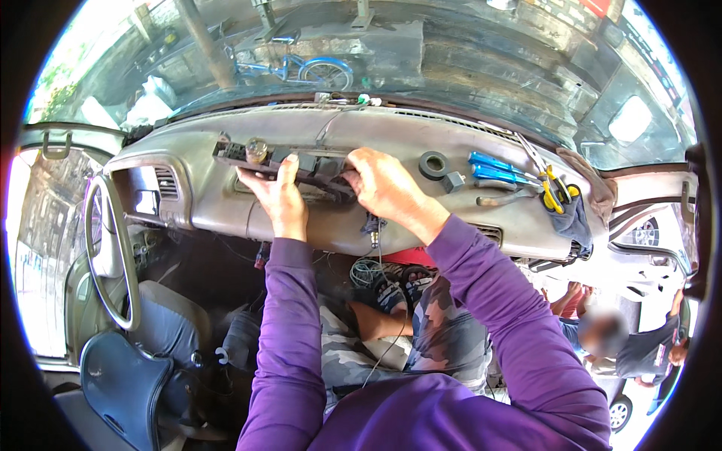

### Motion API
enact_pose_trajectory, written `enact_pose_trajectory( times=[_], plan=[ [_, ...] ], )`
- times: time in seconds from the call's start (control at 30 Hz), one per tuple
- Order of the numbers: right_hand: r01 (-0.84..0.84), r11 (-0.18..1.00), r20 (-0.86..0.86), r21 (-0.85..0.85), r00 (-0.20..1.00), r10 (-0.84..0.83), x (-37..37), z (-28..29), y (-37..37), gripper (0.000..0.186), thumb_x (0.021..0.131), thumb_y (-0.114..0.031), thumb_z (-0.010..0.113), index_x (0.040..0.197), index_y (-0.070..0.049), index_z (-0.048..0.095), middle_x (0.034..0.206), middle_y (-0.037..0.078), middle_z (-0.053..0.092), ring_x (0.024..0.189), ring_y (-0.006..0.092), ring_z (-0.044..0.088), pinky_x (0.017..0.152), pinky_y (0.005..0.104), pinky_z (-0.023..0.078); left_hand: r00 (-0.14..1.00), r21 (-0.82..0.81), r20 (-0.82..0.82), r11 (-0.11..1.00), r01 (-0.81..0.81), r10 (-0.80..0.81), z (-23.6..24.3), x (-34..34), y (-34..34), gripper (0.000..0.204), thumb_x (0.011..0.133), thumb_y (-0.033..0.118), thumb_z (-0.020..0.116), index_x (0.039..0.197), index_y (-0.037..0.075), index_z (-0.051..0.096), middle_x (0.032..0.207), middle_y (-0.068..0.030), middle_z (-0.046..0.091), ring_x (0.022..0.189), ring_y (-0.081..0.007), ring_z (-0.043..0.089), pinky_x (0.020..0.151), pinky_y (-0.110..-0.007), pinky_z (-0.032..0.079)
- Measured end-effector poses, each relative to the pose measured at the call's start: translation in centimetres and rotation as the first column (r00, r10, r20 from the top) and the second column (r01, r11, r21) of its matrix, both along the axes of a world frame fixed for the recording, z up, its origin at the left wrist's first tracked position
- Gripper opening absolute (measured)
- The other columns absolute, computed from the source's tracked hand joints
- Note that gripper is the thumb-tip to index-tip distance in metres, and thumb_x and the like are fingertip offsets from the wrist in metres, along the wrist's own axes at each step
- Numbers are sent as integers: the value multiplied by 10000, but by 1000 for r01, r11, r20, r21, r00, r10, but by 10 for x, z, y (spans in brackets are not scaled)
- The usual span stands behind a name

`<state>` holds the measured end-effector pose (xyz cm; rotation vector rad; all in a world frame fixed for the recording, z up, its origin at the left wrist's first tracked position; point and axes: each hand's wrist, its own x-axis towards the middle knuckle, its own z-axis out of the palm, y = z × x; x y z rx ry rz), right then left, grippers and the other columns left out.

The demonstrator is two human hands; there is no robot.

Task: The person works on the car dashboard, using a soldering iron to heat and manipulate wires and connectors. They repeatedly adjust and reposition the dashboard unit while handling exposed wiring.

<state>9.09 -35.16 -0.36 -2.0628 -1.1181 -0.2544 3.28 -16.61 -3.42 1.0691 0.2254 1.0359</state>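
Observation:
Above the dashboard (361,135) I hold a long black fuse and relay box (323,167) with cube-shaped relays along its top. A round clear-yellowish part (257,151) stands near its left end. My left hand (284,201) carries the box from below, its thumb pressed against the near side. At the right end, my right hand (380,183) has its fingers closed around the box's edge; the fingertips are partly hidden. Below the dashboard edge hangs a wire bundle with a connector (374,231).
On the dashboard's right lie a black tape roll (433,164), a grey cube relay (453,182), blue-handled screwdrivers (500,170), yellow-and-black cutters (555,195) and a cloth (571,224). The steering wheel (132,270) is at left. Coiled wire (366,272) lies by my feet. People stand outside at right.

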Motion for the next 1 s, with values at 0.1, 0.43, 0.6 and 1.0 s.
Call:
enact_pose_trajectory(
  times=[0.1,0.43,0.6,1.0],
  plan=[
    [4,1000,-79,-10,997,-5,5,-3,-7,132,929,-62,690,1003,42,654,977,252,681,973,499,647,837,540,520,1000,17,-16,1000,-8,8,-3,1,0,1153,835,56,870,1691,17,99,1613,-181,352,1421,-280,419,1226,-416,350],
    [-23,998,-5,-61,1000,22,9,6,-3,134,928,-79,670,975,37,621,1006,252,677,1003,484,657,864,556,536,998,73,-25,996,-49,51,1,7,-1,1027,849,42,783,1674,44,172,1570,-144,396,1385,-269,447,1206,-421,348],
    [-3,1000,19,-31,1000,4,9,4,-1,134,936,-86,667,983,34,629,1014,249,682,998,478,661,869,548,539,998,82,-17,995,-57,58,-1,9,1,1025,848,30,783,1673,38,174,1573,-148,394,1390,-273,446,1209,-421,345],
    [35,999,-73,17,997,-34,3,6,1,147,959,-115,680,958,28,643,1004,263,689,984,497,668,857,553,537,999,81,-6,995,-52,52,-2,9,2,1040,848,8,789,1673,22,156,1580,-160,390,1407,-279,435,1223,-420,332]
  ],
)
